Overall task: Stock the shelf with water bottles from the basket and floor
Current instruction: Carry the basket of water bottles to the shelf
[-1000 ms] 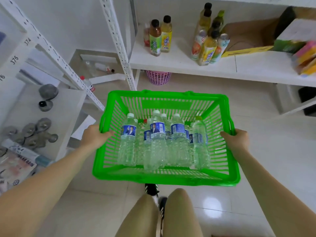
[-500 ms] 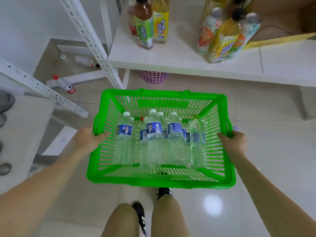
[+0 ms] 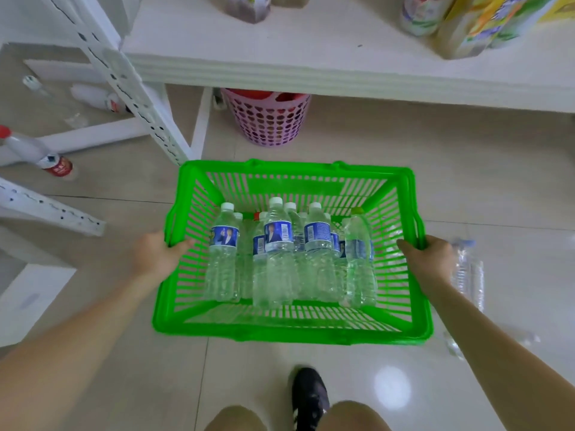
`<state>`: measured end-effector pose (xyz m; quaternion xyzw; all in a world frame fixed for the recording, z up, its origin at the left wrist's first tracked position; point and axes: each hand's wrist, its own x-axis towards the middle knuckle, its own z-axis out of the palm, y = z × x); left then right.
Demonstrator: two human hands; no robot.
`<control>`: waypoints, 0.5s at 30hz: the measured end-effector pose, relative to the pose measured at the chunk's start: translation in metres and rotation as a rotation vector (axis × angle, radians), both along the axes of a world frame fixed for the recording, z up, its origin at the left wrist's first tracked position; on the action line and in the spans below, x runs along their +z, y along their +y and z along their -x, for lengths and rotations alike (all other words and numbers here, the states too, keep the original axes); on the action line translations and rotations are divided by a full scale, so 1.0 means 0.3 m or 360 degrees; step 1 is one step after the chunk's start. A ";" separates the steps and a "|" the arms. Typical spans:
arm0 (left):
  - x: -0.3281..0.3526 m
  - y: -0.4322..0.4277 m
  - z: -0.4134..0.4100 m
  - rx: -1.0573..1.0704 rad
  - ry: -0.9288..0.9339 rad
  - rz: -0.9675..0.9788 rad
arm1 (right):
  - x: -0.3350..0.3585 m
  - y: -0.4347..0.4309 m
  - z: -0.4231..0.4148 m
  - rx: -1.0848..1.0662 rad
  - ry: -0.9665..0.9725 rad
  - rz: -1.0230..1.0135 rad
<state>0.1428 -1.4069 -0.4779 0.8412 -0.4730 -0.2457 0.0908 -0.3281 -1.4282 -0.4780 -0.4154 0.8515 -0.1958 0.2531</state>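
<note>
Green basket (image 3: pixel 292 332) of water bottles (image 3: pixel 280 253), left hand (image 3: pixel 155 256) and right hand (image 3: pixel 427 259) gripping its side rims, seemingly mid-carry; next, set it down by the shelf (image 3: pixel 311 57).

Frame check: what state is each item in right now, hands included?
green basket: held at both side rims, loaded with bottles.
water bottles: upright inside the basket, capped.
left hand: grips the basket's left rim.
right hand: grips the basket's right rim.
clear bottle: on the floor right of the basket, capped.
red-capped bottle: on the floor at left, capped.
pink basket: standing under the shelf.
</note>
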 end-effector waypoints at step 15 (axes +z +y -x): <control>-0.296 -0.053 0.012 -0.0052 -0.0146 0.0258 | -0.287 -0.087 -0.010 0.0004 0.0122 -0.0062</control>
